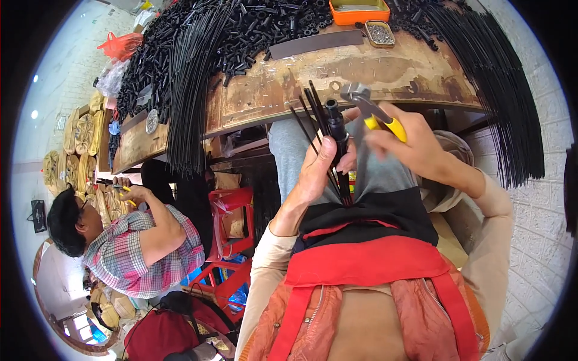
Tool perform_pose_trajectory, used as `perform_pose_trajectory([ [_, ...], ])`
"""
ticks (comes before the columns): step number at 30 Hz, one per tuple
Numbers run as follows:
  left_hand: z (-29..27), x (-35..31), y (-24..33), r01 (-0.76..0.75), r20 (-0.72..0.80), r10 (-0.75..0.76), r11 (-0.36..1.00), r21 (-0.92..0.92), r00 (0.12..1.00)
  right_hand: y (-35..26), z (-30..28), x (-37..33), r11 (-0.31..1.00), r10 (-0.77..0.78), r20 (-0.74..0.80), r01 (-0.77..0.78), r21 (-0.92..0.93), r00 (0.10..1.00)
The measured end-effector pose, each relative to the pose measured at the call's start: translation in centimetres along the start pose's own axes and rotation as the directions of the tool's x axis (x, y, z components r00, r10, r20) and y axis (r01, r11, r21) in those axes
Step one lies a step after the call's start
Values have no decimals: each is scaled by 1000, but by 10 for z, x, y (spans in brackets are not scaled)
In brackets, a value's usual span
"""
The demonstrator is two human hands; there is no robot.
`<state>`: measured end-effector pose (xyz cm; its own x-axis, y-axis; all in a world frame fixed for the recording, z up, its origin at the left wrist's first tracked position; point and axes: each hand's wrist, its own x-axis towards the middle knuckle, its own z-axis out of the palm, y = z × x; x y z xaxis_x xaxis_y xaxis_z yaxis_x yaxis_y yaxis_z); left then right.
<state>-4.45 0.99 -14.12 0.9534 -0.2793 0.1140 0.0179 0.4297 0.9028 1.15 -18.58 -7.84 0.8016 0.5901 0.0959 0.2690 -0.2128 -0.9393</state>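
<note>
My left hand (313, 171) is closed around a black ribbed tube part (335, 122) and several thin black rods (309, 108), held upright above my lap. The tube's open end points up toward the table edge. In my right hand (418, 141) is a pair of pliers (360, 96) with a blunt metal head and yellow handles, tilted up and left. The pliers' head sits just right of the tube's top, apart from it as far as I can see. Motion blurs some right-hand fingers. The rods' lower ends reach down toward my black and red apron (367, 259).
The worn wooden table (259, 93) carries a heap of black plastic parts (265, 30), long black rod bundles (192, 90) hanging over its edge, an orange box (359, 13) and a tray of small metal pieces (379, 34). A co-worker (138, 240) sits left, near a red stool (232, 219).
</note>
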Motion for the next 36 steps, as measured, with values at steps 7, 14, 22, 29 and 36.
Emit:
perform_pose_trajectory([
  [7,-7,0,-4,42,35,-49,985,166,998,-20,-30,-38,904,312,252,-205,-375,916],
  [14,-3,-4,-3,63,14,-64,998,26,998,-2,-13,-43,960,243,309,-183,-211,919],
  [22,-4,-9,-3,73,42,-73,997,-7,996,-23,-22,-35,942,336,411,-309,-132,848],
  [29,1,-9,-1,8,35,-9,1000,29,999,-30,-21,-27,845,474,530,-532,-51,703],
  [36,-6,-9,3,20,84,-18,1000,-20,996,-22,-17,-40,963,261,367,-269,-31,893],
])
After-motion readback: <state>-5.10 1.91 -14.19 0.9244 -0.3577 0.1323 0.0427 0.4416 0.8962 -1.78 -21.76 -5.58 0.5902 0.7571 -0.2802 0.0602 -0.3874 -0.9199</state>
